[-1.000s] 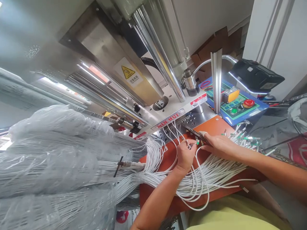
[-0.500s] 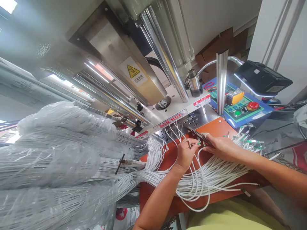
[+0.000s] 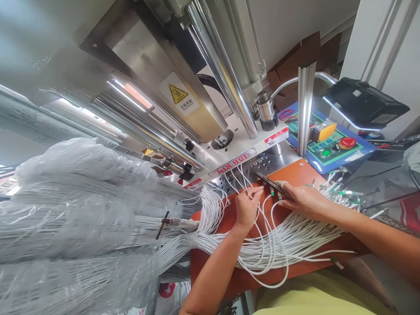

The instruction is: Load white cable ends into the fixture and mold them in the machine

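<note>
My left hand (image 3: pixel 246 209) is closed in a pinch on a white cable, close to the cable's end, at the lower side of a dark narrow metal bar (image 3: pixel 269 183). My right hand (image 3: pixel 306 202) is wrapped round the near end of that bar, its far end reaching toward the machine's steel plate (image 3: pixel 262 164). Small green-and-metal connectors (image 3: pixel 272 191) sit along the bar between my hands, with white cables curving down from them. Below both hands a thick bundle of white cables (image 3: pixel 295 238) lies across the orange-brown board (image 3: pixel 226 223).
A press with a hot-surface label (image 3: pixel 179 94) and steel columns (image 3: pixel 226 70) stands over the board. Plastic-wrapped cable bundles (image 3: pixel 72 205) fill the left. At right are a blue button panel (image 3: pixel 341 151), a black lamp (image 3: pixel 365 105) and connector ends (image 3: pixel 344 192).
My left hand has shifted left and slightly up along the bar, and a green connector it was beside now shows in the open. My right hand keeps its hold on the bar.
</note>
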`<state>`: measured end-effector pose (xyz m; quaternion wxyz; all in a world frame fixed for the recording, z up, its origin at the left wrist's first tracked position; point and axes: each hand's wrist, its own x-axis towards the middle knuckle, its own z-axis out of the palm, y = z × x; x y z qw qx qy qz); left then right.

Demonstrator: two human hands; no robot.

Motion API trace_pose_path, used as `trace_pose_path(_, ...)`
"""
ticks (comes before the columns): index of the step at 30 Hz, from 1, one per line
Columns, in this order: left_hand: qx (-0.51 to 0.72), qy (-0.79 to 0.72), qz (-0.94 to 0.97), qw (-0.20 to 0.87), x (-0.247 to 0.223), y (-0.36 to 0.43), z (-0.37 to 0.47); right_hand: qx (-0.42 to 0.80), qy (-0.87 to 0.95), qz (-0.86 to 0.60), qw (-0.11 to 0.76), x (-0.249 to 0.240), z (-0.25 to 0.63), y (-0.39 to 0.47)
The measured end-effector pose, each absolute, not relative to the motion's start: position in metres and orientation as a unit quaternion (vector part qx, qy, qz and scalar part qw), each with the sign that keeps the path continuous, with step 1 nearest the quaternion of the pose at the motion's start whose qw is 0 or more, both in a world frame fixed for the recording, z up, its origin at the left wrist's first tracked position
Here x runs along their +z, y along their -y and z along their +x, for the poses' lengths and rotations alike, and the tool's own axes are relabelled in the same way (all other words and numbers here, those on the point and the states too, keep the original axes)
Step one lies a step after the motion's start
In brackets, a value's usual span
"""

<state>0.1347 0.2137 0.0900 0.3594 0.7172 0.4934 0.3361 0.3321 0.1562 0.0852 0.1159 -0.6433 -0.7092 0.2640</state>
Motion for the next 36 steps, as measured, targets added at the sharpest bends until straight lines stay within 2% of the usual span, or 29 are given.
trace_pose_path(28, 0.346, -0.448, 0.778, 0.271, 0.069, -0.222, 0.144, 0.281, 0.704, -0.641, 0.122, 0.082, 0.335, -0.158)
trace_pose_path(32, 0.35, -0.462, 0.755, 0.307, 0.073, -0.226, 0.146, 0.271, 0.702, -0.649, 0.11, 0.082, 0.333, -0.158)
trace_pose_path(36, 0.31, -0.487, 0.693, 0.433, 0.085, -0.23, 0.136, 0.277, 0.698, -0.651, 0.109, 0.085, 0.333, -0.159)
